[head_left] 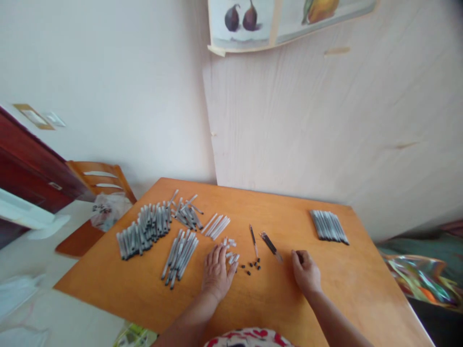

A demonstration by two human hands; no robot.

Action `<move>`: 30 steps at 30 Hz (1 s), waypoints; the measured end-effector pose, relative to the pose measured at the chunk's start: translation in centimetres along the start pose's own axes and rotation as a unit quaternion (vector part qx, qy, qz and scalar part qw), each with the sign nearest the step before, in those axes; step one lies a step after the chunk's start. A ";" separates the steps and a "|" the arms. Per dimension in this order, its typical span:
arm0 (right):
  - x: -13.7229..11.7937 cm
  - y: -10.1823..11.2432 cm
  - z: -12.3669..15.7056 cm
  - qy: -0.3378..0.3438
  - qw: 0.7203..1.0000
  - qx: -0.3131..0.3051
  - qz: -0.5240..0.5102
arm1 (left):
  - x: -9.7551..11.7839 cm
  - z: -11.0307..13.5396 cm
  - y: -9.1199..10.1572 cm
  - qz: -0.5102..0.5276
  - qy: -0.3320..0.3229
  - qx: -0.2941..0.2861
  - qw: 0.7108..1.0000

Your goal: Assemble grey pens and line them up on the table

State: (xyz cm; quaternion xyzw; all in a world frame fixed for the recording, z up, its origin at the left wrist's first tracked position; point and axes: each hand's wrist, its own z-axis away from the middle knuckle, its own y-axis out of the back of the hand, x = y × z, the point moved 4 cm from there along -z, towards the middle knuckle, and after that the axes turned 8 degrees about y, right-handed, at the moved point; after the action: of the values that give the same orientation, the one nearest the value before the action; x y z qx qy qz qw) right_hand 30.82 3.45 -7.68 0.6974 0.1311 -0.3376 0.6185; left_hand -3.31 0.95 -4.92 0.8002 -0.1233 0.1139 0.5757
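My left hand lies flat on the table with its fingers stretched out. Its fingertips are beside a small group of clear pen caps, and nothing is gripped in it. My right hand rests further right as a loose fist, with no object showing from it. Between the hands lie several small black plugs, a single pen refill and a bundle of dark refills. Left of my left hand is a pile of grey pen barrels with dark ends.
More grey pens fill the left side of the wooden table, with a looser heap behind. White tubes lie at centre. A neat row of pens sits at far right. A chair stands beyond the left edge.
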 end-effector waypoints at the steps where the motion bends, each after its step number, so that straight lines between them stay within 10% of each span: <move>1: -0.3 -0.2 0.1 0.005 1.000 -0.007 0.000 | 0.0 0.0 0.0 0.001 0.002 -0.002 1.000; 30: 0.1 -0.3 -1.2 -0.056 0.996 -0.069 0.023 | -3.2 -1.7 1.3 0.031 0.110 0.056 0.992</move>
State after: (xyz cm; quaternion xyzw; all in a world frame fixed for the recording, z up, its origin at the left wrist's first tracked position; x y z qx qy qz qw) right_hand 31.07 4.66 -7.96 0.6357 0.1031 -0.3521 0.6792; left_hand -6.78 2.35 -4.31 0.8095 -0.0772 0.2257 0.5365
